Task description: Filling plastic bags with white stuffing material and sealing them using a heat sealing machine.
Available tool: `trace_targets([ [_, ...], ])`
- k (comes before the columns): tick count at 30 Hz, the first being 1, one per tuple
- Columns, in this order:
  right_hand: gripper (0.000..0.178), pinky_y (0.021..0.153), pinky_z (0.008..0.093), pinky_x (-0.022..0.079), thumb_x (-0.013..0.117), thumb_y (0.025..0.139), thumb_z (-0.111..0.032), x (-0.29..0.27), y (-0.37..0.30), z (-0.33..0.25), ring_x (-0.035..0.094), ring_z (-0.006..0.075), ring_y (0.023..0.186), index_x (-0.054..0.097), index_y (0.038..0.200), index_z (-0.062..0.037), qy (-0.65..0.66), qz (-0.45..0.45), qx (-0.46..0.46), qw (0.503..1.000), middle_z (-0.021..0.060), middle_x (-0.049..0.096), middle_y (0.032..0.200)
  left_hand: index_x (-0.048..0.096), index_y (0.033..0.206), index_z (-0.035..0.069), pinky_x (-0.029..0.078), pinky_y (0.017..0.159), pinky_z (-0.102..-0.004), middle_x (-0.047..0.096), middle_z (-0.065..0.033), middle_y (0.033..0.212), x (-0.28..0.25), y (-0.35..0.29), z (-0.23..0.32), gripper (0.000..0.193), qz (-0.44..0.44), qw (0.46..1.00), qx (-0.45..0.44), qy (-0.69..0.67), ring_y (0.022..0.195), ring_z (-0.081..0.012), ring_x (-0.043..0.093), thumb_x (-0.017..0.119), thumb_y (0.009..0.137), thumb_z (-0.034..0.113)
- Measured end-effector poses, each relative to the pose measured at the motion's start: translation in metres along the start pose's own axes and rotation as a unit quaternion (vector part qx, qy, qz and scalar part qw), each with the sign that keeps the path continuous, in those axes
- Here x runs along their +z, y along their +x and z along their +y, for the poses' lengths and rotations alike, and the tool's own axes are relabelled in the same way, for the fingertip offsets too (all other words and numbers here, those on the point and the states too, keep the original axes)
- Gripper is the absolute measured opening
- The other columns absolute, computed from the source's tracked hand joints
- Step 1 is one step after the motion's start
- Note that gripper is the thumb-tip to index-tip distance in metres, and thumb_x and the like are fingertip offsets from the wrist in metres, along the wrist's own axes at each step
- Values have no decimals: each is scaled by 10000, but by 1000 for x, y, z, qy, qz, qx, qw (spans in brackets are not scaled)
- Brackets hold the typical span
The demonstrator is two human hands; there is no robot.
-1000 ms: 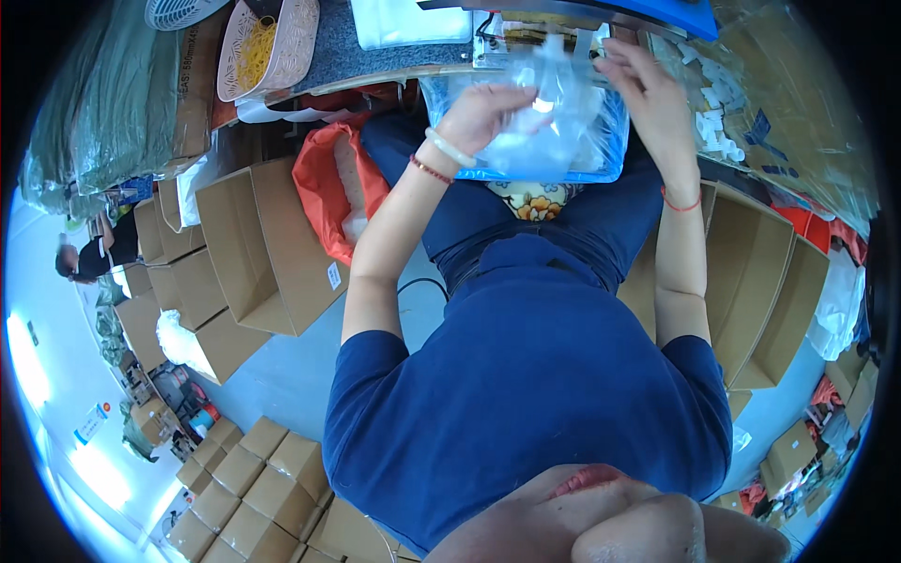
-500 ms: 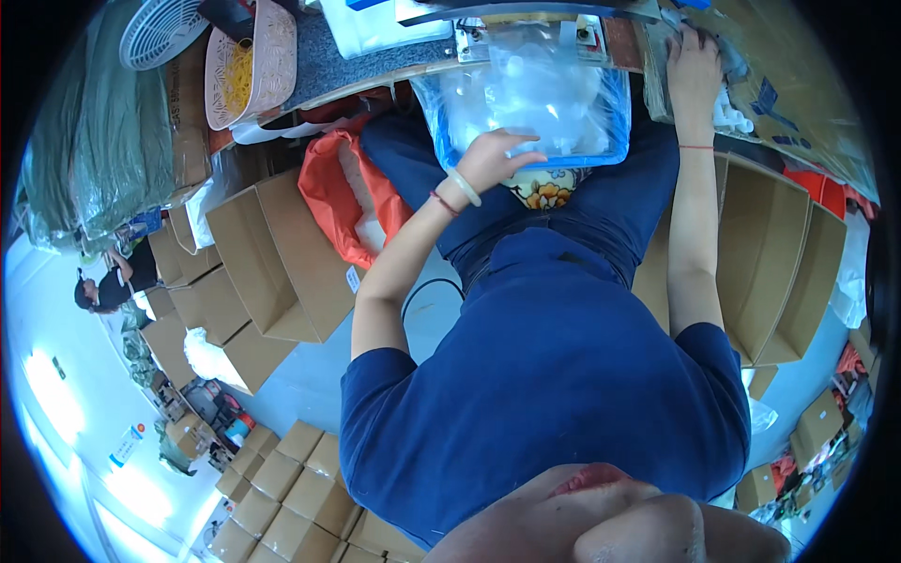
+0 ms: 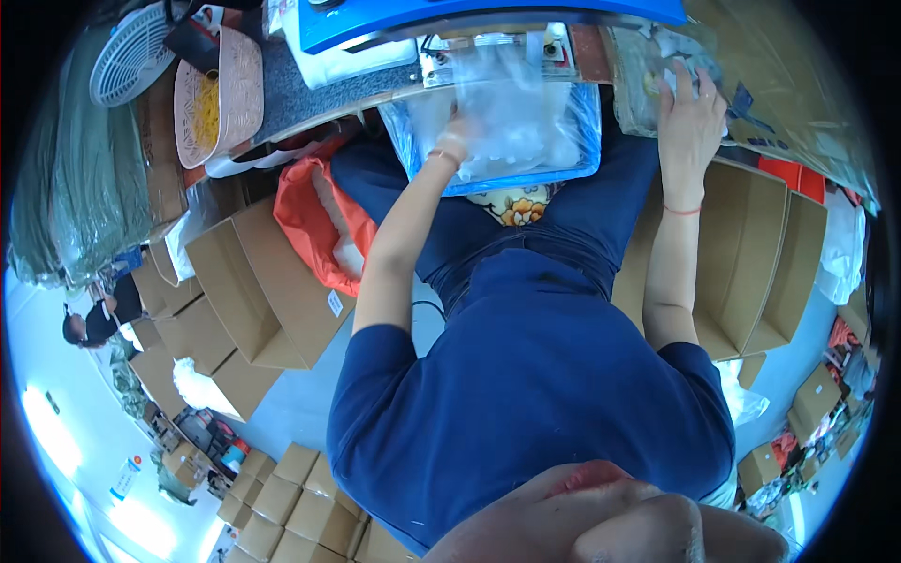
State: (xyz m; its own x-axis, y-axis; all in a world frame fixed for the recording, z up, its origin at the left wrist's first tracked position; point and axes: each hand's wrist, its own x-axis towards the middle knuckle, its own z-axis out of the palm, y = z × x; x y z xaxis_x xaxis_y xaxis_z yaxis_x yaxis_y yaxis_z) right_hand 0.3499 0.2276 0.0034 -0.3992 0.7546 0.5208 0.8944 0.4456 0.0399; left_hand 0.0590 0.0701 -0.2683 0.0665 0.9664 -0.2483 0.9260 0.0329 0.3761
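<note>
Left hand (image 3: 455, 141) blurred at clear bag (image 3: 499, 89) under blue machine (image 3: 497, 21), grip can't tell; right hand (image 3: 692, 117) curled at white pieces (image 3: 669, 42), hold unclear; bin (image 3: 526, 182) already part-filled, pieces left.

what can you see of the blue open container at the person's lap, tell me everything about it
The container is blue, roughly rectangular and looks like plastic. Clear, glossy plastic film covers much of its inside, with whitish patches showing through. It sits at the lap, near the edge of the table; flowered fabric shows past its near rim. The blurred left hand is over its left part; contact is unclear. Its base is hidden.
</note>
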Motion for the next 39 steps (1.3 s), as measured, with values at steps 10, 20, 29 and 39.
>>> trace_targets([
  [10, 221, 807, 449, 516, 553, 951, -207, 48, 41, -16, 611, 374, 1006, 641, 1150, -172, 139, -24, -21, 990, 172, 603, 1176, 707, 1060, 87, 537, 780, -404, 710, -138, 934, -230, -125, 45, 254, 309, 947, -58, -59, 881, -326, 676, 671, 881, 263],
  [20, 335, 817, 398, 508, 605, 935, -370, 22, 34, -17, 633, 316, 974, 653, 1211, -187, 179, -59, 25, 982, 141, 624, 1142, 639, 1207, 91, 446, 1017, -391, 635, -83, 1264, -201, -116, -6, 373, 417, 895, -26, 157, 1193, -245, 587, 691, 841, 138],
  [29, 266, 812, 281, 485, 683, 918, -216, -45, 33, -45, 632, 174, 918, 680, 1136, -65, 417, -127, 138, 889, 91, 681, 1055, 740, 972, 36, 530, 760, -279, 738, -81, 955, -234, -138, 36, 145, 460, 879, -61, -109, 859, -192, 694, 706, 830, 40],
  [39, 252, 770, 277, 488, 740, 835, -79, -100, 27, -131, 604, 130, 852, 703, 1082, -48, 597, -158, -91, 781, 62, 691, 1033, 748, 978, -8, 489, 675, -181, 724, -28, 835, -258, -146, 97, 209, 277, 805, -108, -513, 751, -33, 613, 775, 841, 147],
])
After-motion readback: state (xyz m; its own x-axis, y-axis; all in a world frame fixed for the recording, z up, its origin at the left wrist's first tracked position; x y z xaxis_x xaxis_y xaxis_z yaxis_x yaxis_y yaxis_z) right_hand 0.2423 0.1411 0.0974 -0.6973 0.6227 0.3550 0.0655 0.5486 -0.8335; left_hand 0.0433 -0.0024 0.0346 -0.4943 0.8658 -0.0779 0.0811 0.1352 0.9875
